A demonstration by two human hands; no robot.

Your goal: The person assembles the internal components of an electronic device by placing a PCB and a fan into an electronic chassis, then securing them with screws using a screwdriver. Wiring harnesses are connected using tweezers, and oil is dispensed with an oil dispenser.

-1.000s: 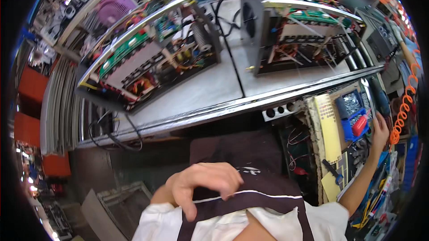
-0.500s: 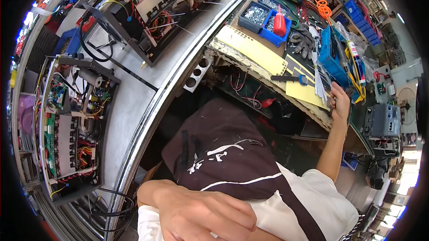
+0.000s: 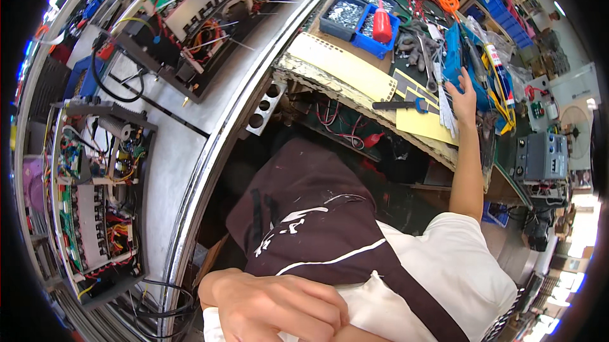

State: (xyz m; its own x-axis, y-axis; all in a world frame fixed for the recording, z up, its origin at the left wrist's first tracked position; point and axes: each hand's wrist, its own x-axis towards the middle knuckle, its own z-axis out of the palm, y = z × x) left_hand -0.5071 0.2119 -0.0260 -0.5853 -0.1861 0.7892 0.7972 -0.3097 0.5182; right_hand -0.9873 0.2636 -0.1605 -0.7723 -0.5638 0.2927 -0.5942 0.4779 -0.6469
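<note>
Right hand [image 3: 465, 96], upper right, spreads its fingers beside a blue bin [image 3: 451, 53] apparently set within reach; left hand [image 3: 273, 307], lower centre, curls, contents hidden.

No words or numbers can be made out clearly. White characters, distorted by folds, are printed on the dark brown cloth apron [image 3: 311, 186]. Small print is borne by the slim white tube with red and blue markings [image 3: 494, 63], and faint dark marks by the pale flat panel [image 3: 578, 83]; both are too small to be deciphered.
</note>
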